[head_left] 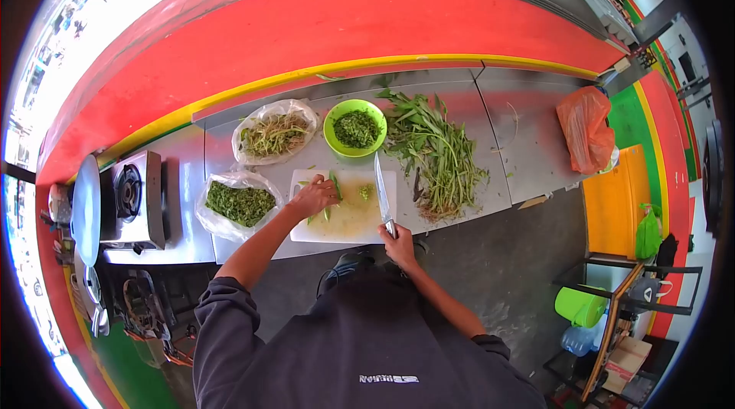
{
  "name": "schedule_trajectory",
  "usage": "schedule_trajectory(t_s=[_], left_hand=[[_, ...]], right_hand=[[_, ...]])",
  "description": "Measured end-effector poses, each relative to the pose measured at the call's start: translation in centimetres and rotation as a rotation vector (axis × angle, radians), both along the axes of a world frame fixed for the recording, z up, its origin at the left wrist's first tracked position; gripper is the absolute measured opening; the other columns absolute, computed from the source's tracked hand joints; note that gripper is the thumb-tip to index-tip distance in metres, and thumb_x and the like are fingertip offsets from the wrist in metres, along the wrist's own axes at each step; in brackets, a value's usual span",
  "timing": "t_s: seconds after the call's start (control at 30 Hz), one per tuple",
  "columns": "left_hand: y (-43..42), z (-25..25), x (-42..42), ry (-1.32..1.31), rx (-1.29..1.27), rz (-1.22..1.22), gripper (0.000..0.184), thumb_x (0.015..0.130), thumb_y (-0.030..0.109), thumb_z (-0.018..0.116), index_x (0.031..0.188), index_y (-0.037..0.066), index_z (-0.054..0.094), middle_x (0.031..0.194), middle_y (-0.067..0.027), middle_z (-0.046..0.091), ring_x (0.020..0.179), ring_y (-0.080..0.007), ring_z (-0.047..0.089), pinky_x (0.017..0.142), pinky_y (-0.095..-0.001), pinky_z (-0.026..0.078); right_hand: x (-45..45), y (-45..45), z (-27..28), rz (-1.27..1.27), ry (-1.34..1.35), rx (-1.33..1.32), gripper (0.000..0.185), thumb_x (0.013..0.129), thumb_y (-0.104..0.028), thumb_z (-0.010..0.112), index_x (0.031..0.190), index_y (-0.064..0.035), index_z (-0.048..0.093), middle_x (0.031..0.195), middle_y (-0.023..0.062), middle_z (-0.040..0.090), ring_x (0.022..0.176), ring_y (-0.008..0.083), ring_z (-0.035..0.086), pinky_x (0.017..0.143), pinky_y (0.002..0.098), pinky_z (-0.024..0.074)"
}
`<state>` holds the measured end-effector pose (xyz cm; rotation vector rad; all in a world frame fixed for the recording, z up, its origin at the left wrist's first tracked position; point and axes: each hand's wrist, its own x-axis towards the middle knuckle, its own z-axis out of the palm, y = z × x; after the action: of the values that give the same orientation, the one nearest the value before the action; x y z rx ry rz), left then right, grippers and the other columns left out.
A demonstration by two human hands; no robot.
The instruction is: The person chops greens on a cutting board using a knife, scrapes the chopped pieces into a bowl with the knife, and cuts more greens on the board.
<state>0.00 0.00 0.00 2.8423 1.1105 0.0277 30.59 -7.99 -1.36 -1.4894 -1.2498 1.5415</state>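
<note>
Chopped greens (pixel 356 129) sit in the bowl (pixel 348 152) (bright green).

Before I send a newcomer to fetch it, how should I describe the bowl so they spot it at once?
On the steel counter, find the white board. Just past its far edge, between a bag of stems and the leafy stalks, sits the bowl. Its round, lime-green rim sets it apart from the bag's crumpled plastic and the loose stalks.
</note>
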Motion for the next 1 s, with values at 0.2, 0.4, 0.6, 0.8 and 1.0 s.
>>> schedule_trajectory(t_s=[0.2, 0.4, 0.6, 0.8, 1.0], left_hand=[[0.5, -0.7, 0.3, -0.038, 0.023, -0.036, 0.021, 0.084, 0.019, 0.062, 0.101, 0.021, 0.075, 0.099, 0.0054, 0.066, 0.109, -0.0136, 0.057, 0.098, -0.0377, 0.038], [-0.3, -0.9, 0.6, -0.062, 0.027, 0.025, 0.022, 0.087, 0.019, 0.060, 0.106, 0.017, 0.071, 0.104, 0.0024, 0.065, 0.115, -0.0162, 0.055, 0.097, -0.0372, 0.038], [-1.3, -0.6, 1.1, -0.022, 0.082, 0.017, 0.025, 0.088, 0.019, 0.059, 0.112, 0.016, 0.067, 0.112, 0.0011, 0.062, 0.118, -0.0174, 0.053, 0.097, -0.0380, 0.038], [-1.3, 0.2, 2.2, -0.076, 0.124, 0.046, 0.024, 0.089, 0.020, 0.058, 0.112, 0.017, 0.067, 0.114, 0.0007, 0.061, 0.119, -0.0171, 0.053, 0.098, -0.0388, 0.038], [-0.5, -0.5, 3.2, 0.027, 0.099, -0.014, 0.027, 0.087, 0.018, 0.059, 0.112, 0.018, 0.068, 0.111, 0.0017, 0.061, 0.117, -0.0141, 0.054, 0.098, -0.0395, 0.038]], right_hand=[[0.8, 0.3, 0.7, -0.027, -0.026, -0.003, 0.020, 0.093, -0.022, 0.068, 0.093, -0.0014, 0.070, 0.058, -0.0032, 0.052, 0.050, 0.0055, 0.047, 0.047, 0.0268, 0.0368], [1.0, 0.5, 0.4, -0.052, -0.006, -0.003, 0.019, 0.095, -0.022, 0.068, 0.094, -0.0033, 0.067, 0.058, -0.0050, 0.048, 0.044, 0.0044, 0.044, 0.039, 0.0244, 0.0343], [1.1, 0.5, -0.2, -0.040, -0.005, -0.016, 0.018, 0.095, -0.021, 0.067, 0.093, -0.0028, 0.067, 0.058, -0.0051, 0.047, 0.043, 0.0046, 0.044, 0.039, 0.0244, 0.0345], [1.2, 0.1, -0.9, -0.030, -0.007, 0.055, 0.018, 0.094, -0.021, 0.068, 0.093, -0.0028, 0.067, 0.057, -0.0052, 0.047, 0.042, 0.0043, 0.043, 0.039, 0.0243, 0.0336], [1.3, 0.0, -0.4, -0.044, 0.025, -0.002, 0.018, 0.094, -0.021, 0.068, 0.094, -0.0030, 0.067, 0.057, -0.0053, 0.047, 0.042, 0.0043, 0.042, 0.038, 0.0244, 0.0324]])
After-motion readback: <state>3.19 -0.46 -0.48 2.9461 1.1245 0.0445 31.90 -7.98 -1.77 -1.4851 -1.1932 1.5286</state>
